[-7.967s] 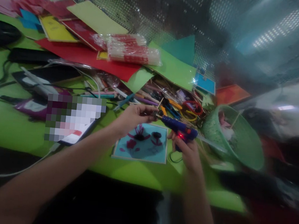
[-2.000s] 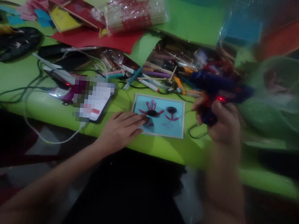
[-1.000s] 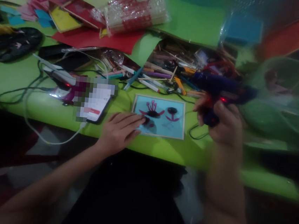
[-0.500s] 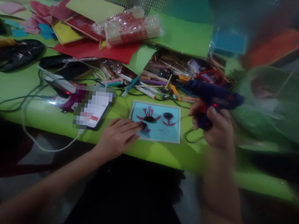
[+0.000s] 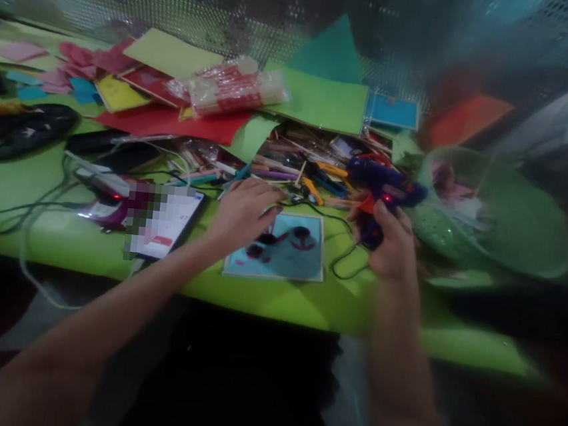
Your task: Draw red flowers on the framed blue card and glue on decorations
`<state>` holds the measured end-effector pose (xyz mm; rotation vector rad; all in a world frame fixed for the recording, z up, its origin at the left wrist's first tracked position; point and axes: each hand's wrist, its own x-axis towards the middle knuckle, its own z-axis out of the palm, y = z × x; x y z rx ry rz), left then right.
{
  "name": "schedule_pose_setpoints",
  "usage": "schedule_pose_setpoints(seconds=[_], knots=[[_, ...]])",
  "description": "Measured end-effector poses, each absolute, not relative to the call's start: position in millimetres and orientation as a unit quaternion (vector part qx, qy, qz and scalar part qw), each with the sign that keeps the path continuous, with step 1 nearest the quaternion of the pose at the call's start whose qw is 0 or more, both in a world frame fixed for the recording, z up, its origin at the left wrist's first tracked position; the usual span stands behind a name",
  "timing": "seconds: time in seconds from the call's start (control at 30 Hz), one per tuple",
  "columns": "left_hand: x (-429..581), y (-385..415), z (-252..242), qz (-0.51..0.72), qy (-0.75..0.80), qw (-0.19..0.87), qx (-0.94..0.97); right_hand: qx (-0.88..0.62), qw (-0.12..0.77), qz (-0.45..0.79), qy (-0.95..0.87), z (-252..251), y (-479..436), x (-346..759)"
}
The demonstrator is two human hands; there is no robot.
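Observation:
My right hand [image 5: 395,250] grips a dark blue glue gun [image 5: 385,181] by its handle, raised right of the picture card. A small red light glows on the gun, and its dark cord loops on the table. My left hand [image 5: 245,210] hovers over the upper left of the blue picture card [image 5: 291,266], its fingers stretched towards the pile of pens and sticks [image 5: 296,167]. Nothing shows in that hand, and its fingertips are slightly blurred. Dark round pieces and magenta flower shapes sit on the card; the left hand partly covers them.
A phone [image 5: 169,225] on a white cable lies left, beside a purple device [image 5: 131,205]. A green basket [image 5: 493,226] with scraps stands right. Behind are coloured papers [image 5: 320,99], a plastic-wrapped bundle [image 5: 235,91] and a black tray-like item [image 5: 36,125].
My left hand has lifted from the card's lower left and moved up towards the pens, uncovering a dark round piece there. The right hand still holds the glue gun. The view has shifted.

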<state>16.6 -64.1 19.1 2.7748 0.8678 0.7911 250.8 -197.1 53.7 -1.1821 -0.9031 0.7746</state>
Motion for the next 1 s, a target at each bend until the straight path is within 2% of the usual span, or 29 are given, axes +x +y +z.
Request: schedule_pose_setpoints(seconds=[0.2,0.43,0.7,1.0], knots=[[82,-14,8,0.217,0.245,0.055,0.943,-0.526,0.672,0.341,-0.395,52,-195,257],[109,4,0,0.194,0.223,0.029,0.955,-0.594,0.649,0.313,-0.357,48,-192,278],[110,5,-4,0.182,0.21,0.011,0.96,-0.69,0.564,0.317,-0.324,26,-181,294],[113,7,-3,0.118,0.233,0.046,0.964,-0.727,0.513,0.331,-0.314,26,-183,303]])
